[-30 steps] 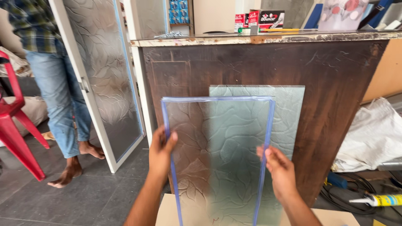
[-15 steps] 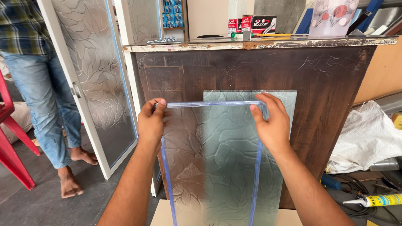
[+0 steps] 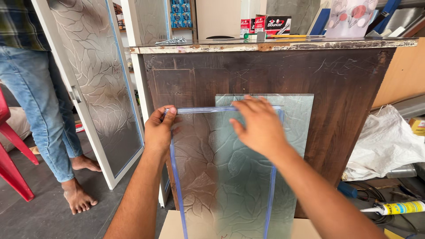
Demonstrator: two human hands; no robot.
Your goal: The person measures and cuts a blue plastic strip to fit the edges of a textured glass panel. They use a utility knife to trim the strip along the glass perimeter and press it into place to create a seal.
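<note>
A patterned frosted glass panel (image 3: 212, 177) with a blue edge strip stands upright in front of me. My left hand (image 3: 160, 130) grips its top left corner. My right hand (image 3: 259, 126) lies flat with fingers spread over the upper right part of the panel, fingertips on the top edge strip. Behind it a second, greenish glass sheet (image 3: 299, 124) leans against a dark brown wooden counter (image 3: 345, 88).
A white-framed door with patterned glass (image 3: 95, 84) stands at left, beside a barefoot person in jeans (image 3: 42, 106). A red plastic chair (image 3: 11, 155) is at far left. A white sack (image 3: 385, 141) and a sealant tube (image 3: 396, 208) lie at right. Boxes sit on the countertop (image 3: 265, 24).
Both hands went from the panel's sides up to its top edge. Since then my right hand has slid left along the top and lies flat on the glass.
</note>
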